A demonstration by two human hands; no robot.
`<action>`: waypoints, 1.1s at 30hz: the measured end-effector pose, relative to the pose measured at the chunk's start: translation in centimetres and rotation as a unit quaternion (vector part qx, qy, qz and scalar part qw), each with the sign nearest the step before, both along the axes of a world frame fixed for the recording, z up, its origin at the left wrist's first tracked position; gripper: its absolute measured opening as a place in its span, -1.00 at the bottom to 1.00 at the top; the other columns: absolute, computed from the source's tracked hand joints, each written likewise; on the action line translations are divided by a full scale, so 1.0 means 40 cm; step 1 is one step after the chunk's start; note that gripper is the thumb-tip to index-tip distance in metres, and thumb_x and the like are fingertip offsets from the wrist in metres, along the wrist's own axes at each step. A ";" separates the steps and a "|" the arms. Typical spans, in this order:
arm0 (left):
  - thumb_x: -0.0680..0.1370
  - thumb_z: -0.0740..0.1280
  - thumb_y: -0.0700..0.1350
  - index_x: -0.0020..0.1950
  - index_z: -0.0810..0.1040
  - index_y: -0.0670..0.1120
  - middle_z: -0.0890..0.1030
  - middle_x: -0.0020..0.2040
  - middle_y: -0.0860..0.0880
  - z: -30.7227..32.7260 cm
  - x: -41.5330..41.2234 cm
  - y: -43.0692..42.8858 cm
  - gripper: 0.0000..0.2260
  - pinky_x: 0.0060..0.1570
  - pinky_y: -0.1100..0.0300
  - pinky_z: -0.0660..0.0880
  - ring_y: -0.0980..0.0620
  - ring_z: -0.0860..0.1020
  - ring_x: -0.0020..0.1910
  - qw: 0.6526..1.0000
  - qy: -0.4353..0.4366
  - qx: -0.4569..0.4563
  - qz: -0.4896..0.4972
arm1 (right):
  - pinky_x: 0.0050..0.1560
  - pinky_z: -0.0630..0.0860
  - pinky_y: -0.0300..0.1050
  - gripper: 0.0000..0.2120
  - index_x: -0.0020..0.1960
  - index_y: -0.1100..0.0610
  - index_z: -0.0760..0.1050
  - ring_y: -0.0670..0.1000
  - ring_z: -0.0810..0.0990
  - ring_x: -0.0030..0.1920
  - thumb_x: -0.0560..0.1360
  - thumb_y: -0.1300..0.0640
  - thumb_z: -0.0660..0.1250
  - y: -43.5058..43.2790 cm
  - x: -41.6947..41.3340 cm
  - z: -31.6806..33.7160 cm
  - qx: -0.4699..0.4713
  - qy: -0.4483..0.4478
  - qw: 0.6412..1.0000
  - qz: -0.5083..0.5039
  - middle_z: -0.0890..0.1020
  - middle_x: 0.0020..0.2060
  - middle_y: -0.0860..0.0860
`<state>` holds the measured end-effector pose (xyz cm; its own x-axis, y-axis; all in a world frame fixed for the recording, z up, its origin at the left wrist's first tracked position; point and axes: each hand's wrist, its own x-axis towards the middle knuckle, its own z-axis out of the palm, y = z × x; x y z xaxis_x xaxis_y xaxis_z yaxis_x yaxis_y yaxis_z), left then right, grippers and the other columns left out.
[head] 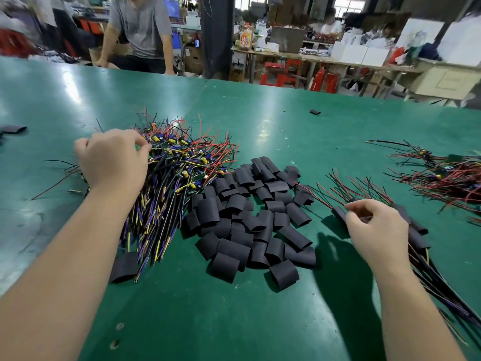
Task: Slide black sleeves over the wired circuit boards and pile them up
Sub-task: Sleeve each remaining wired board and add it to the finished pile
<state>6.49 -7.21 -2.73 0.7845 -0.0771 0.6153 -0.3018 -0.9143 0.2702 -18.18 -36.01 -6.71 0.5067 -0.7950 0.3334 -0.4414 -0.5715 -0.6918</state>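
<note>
Black sleeves (250, 220) heaped on the green table (286, 126). Left hand (112, 160) pinches into the wired boards (179, 162) beside them; right hand (374, 230) pinches a sleeved board (339, 213) on the right-side pile (416, 238).

Between your left fingers (141, 145) and right fingers (360, 207) the loose sleeves (250, 217) block the way; beyond them the table (286, 131) lies open.

Bare circuit boards (179, 162): tangled heap left of centre, with red, black, purple and yellow wires.
Black sleeves (247, 220): short flattened tubes, heaped loose mid-table.
Sleeved boards (416, 235): small pile at right, wires fanned.
</note>
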 end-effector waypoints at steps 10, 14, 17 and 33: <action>0.47 0.44 -0.07 0.02 0.64 -0.11 0.59 0.03 -0.25 0.020 -0.003 0.012 -0.82 -0.04 -0.08 0.50 -0.30 0.54 0.02 0.983 0.180 0.021 0.029 | -0.30 0.35 -0.33 -0.84 -0.23 0.00 0.56 -0.24 0.53 -0.27 0.45 0.23 0.36 0.005 0.003 -0.008 0.001 0.001 1.000 0.019 0.59 -0.36 -0.19; 0.48 0.44 -0.06 -0.06 0.68 -0.09 0.62 -0.07 -0.25 0.026 -0.008 0.022 -0.88 -0.08 -0.06 0.51 -0.28 0.55 -0.08 0.987 0.144 -0.066 -0.002 | -0.33 0.31 -0.41 -0.86 -0.22 0.01 0.57 -0.26 0.53 -0.27 0.45 0.23 0.36 0.004 0.004 -0.009 0.005 0.000 1.000 0.018 0.58 -0.36 -0.20; 0.50 0.41 0.00 -0.03 0.67 -0.06 0.61 -0.10 -0.26 0.043 -0.021 0.019 -0.84 -0.16 -0.01 0.46 -0.28 0.53 -0.11 0.990 0.109 -0.085 0.006 | -0.34 0.30 -0.42 -0.85 -0.21 -0.01 0.57 -0.27 0.53 -0.28 0.45 0.22 0.35 0.004 0.003 -0.010 -0.001 0.003 1.000 0.020 0.58 -0.36 -0.21; 0.52 0.30 -0.10 -0.14 0.49 -0.06 0.71 -0.14 -0.07 0.016 -0.319 -0.153 -0.94 -0.19 0.07 0.63 -0.10 0.68 -0.18 0.689 0.203 -0.476 -0.508 | -0.31 0.50 -0.27 -0.67 0.09 0.20 0.61 -0.01 0.58 -0.31 0.36 0.29 0.27 0.223 0.060 0.050 0.569 -0.221 0.689 0.390 0.68 -0.03 0.16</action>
<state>-6.27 -13.33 -2.09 0.7452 -0.4269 0.5124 -0.3780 0.3626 0.8518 -15.79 -27.09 -4.70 0.9771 -0.2116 -0.0217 0.0911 0.5084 -0.8563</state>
